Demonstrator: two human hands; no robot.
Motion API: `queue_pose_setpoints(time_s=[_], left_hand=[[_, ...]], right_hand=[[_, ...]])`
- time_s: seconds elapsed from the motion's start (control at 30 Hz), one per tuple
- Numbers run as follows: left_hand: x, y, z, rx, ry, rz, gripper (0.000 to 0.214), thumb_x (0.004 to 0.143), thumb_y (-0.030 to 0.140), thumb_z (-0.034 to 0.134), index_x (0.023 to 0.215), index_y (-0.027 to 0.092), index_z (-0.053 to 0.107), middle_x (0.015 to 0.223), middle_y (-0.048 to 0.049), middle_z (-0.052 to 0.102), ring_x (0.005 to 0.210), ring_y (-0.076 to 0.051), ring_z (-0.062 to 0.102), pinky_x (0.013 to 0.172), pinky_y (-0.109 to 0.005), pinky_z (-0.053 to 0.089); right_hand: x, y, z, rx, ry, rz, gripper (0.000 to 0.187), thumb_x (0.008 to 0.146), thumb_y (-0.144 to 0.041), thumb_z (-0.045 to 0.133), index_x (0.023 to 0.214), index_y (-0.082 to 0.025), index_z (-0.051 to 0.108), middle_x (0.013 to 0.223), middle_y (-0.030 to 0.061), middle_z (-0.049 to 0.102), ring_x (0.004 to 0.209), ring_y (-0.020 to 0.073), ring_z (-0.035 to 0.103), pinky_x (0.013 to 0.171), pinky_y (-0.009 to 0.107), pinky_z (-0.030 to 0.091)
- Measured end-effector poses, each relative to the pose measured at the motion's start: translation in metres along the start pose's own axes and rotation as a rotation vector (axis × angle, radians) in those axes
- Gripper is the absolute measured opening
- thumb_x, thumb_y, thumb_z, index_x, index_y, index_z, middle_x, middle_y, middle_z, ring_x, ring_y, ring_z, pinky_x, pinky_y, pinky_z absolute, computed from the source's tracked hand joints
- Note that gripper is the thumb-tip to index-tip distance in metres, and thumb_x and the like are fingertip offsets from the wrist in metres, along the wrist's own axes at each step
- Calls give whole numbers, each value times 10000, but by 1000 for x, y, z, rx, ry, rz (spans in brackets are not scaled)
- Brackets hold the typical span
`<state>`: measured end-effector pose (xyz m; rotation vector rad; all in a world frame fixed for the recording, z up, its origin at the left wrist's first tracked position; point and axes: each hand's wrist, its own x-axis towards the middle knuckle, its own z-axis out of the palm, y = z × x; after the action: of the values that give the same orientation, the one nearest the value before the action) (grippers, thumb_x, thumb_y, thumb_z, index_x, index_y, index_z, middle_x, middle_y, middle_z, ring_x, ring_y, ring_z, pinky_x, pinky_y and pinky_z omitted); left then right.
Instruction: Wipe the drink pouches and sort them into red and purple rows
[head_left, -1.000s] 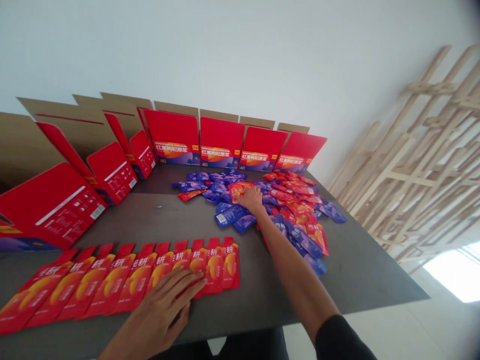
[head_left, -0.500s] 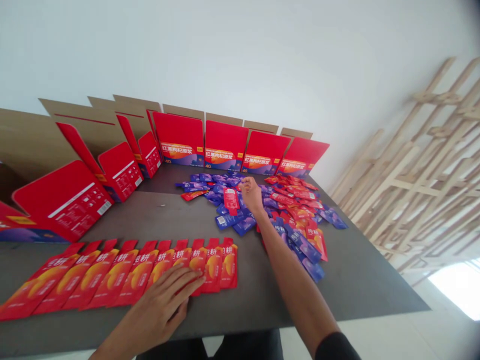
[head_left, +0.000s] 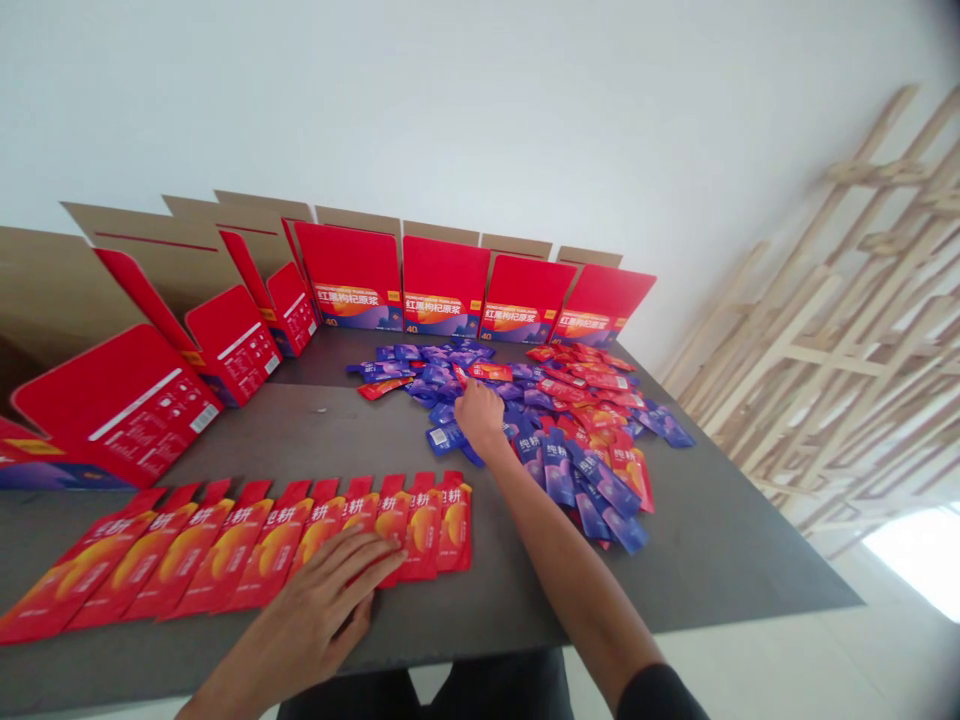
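At sachet pile (head_left: 577,395), right hand (head_left: 480,412), left hand (head_left: 337,590) on red sachets (head_left: 251,545)

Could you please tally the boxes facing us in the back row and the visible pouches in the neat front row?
Boxes facing us, back row: 4
Visible red pouches, front row: 10
Total: 14
The mixed pile of pouches overlaps too much to count.
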<state>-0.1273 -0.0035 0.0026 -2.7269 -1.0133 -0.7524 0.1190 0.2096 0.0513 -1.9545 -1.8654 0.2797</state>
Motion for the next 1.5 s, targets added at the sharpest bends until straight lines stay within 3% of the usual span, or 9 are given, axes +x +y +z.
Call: queue_pose_setpoints(time_s=[0.23,0.33,0.4,0.5,0.6,0.73,0.97,1.23,1.5], left_hand=[[1,-1,-2,38,16,39,498,960,163,564,1439,274,641,1304,15,764,1246,-171,669,1152,-291,509],[-1,-4,0,19,22,43,561,958,172,581,1509,280,583,1327,5,753,1287,-168,641,1196,-283,459],[-3,-5,2,18,22,47,583,963,184,586,1537,279,554,1343,4,746,1305,-168,631,1202,-278,448],[-6,-7,6,35,8,57,579,973,196,580,1544,282,545,1364,18,737,1310,-166,626,1204,-273,437],[-7,-9,8,53,5,77,577,970,183,567,1535,299,557,1382,43,726,1323,-160,612,1220,-267,406],[-6,-10,6,81,-28,137,604,941,137,546,1511,333,583,1443,78,688,1366,-149,576,1220,-262,392],[-3,-9,2,59,-38,153,602,930,122,554,1498,315,602,1424,62,704,1368,-148,568,1226,-251,384],[-10,-12,9,54,-48,138,635,937,114,547,1533,332,563,1481,64,662,1409,-156,530,1280,-272,307],[-5,-11,5,76,-21,164,560,931,131,551,1455,303,643,1438,62,683,1399,-147,519,1293,-265,268]], right_hand=[[5,42,-50,240,183,-31,305,998,-319,564,1213,-148,698,1213,138,758,1151,259,707,979,339,532],[-13,70,-82,384,223,-70,380,986,-479,566,1134,-159,710,1054,87,786,923,217,743,797,297,579],[-33,89,-101,556,142,-94,428,950,-563,595,1043,-162,715,867,55,769,692,190,705,607,273,549],[-69,109,-114,698,-181,-116,390,872,-565,709,896,-176,711,673,-2,691,500,139,592,460,229,437],[-96,108,-105,513,-395,-60,275,877,-417,744,1019,-182,735,640,-33,673,468,132,580,468,224,422],[-110,88,-74,177,-291,-20,451,869,-222,766,1308,-195,664,939,35,768,846,207,738,783,298,536],[-134,66,-45,113,-235,-43,483,963,-174,629,1440,-164,551,1355,157,668,1283,273,638,1054,384,488],[-173,49,-29,169,-113,92,447,1000,-194,518,1444,-172,557,1414,186,590,1256,314,659,996,415,550],[-180,41,-14,303,-14,-10,503,944,-253,584,1443,-195,568,1402,173,607,1253,305,650,991,426,571]])
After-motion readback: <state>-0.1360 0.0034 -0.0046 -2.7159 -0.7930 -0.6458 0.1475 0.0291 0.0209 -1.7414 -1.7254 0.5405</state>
